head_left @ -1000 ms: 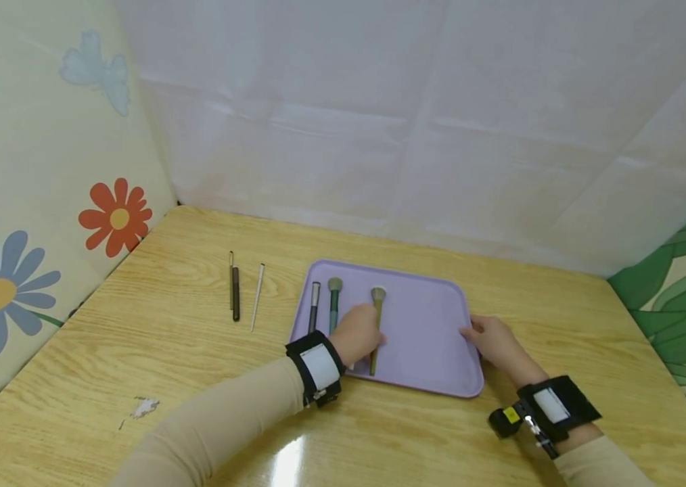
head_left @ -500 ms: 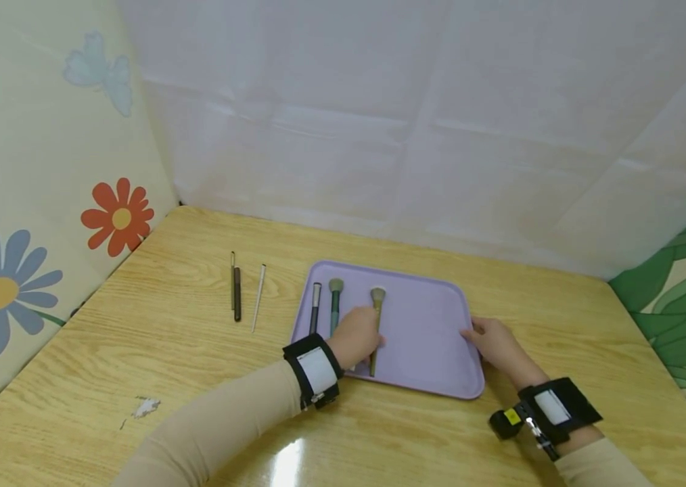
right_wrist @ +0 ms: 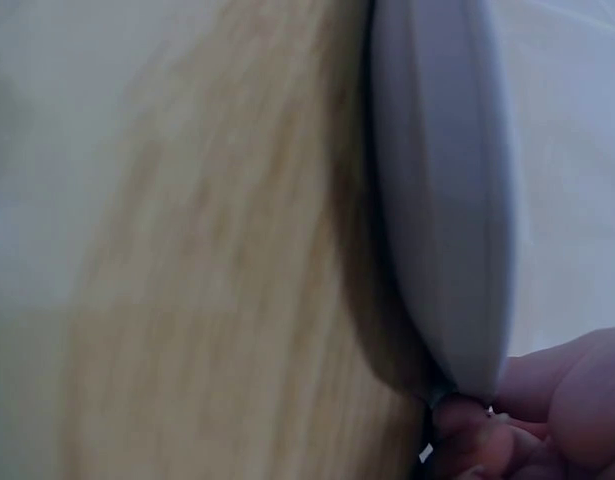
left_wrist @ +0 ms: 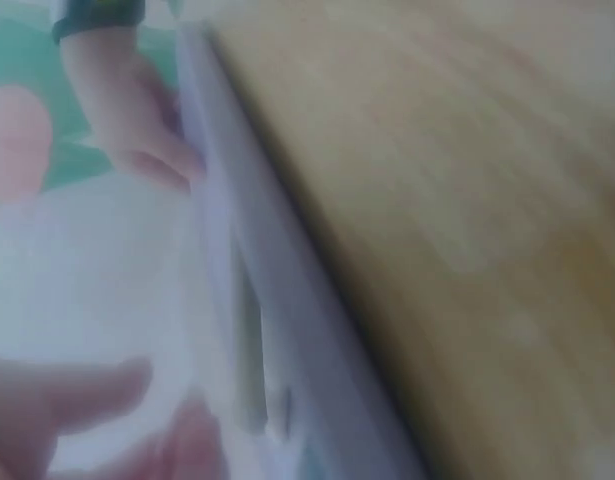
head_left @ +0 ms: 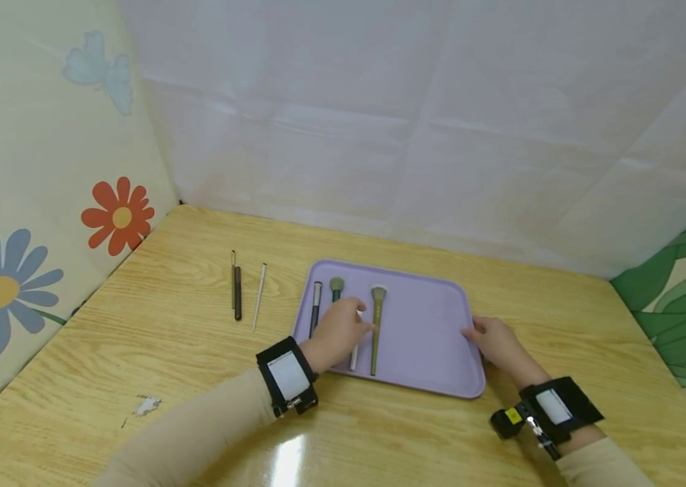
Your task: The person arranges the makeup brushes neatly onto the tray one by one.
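Purple tray [head_left: 429, 335], pinched by your right hand [head_left: 497, 343], holds brushes [head_left: 375, 346] beneath and beside your left hand [head_left: 338, 329], fingers parted, apparently empty.

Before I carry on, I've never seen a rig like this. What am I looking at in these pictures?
There is no machine: these are a person's bare left hand and right hand. The wide picture comes from a head camera; the two blurry ones from cameras on the wrists. On the wooden table sits a purple tray carrying a green brush, an olive brush, a dark stick with a silvery end and a partly hidden white stick. Three slim sticks lie on the table left of the tray. The right hand has its grip on the tray's right edge. The left hand is over the tray beside the olive brush and appears to hold nothing.
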A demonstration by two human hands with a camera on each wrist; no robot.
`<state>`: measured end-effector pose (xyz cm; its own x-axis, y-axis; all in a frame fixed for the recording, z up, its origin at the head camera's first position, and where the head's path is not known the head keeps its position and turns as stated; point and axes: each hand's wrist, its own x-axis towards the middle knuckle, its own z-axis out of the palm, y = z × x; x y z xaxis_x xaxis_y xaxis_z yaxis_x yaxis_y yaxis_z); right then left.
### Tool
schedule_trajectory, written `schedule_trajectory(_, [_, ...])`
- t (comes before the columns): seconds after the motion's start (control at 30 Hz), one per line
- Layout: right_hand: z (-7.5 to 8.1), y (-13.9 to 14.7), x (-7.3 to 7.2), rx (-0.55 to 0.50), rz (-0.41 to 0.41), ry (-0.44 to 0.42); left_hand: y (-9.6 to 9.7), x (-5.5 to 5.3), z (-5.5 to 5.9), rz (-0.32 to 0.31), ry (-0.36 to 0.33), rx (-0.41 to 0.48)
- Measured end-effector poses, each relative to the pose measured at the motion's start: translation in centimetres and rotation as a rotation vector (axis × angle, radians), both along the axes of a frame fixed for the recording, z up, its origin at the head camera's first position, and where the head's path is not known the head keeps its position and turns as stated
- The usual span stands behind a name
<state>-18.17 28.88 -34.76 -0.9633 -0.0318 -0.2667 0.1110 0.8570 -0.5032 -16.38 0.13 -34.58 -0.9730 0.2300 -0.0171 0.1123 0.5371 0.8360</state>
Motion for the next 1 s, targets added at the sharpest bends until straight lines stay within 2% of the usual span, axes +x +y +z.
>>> schedule_trajectory(0.07, [0.0, 0.0, 0.0, 0.001, 0.001, 0.004, -0.5, 0.0, 0.0, 0.013, 0.037, 0.021])
schedule_trajectory(0.27, [-0.1, 0.0, 0.2, 0.0, 0.019, 0.03, -1.8, -0.1, 0.0, 0.067, 0.072, 0.059])
schedule_trajectory(0.47, [0.1, -0.2, 0.3, -0.002, 0.024, 0.032, -2.8, -0.1, -0.3, 0.079, 0.103, 0.116])
schedule_trajectory(0.73, [0.1, -0.2, 0.1, 0.01, 0.014, 0.018, -3.7, 0.0, -0.4, 0.095, 0.043, 0.112])
schedule_trajectory(1.0, [0.1, -0.1, 0.0, 0.016, 0.008, 0.011, -4.7, 0.2, -0.5, 0.123, 0.061, 0.12])
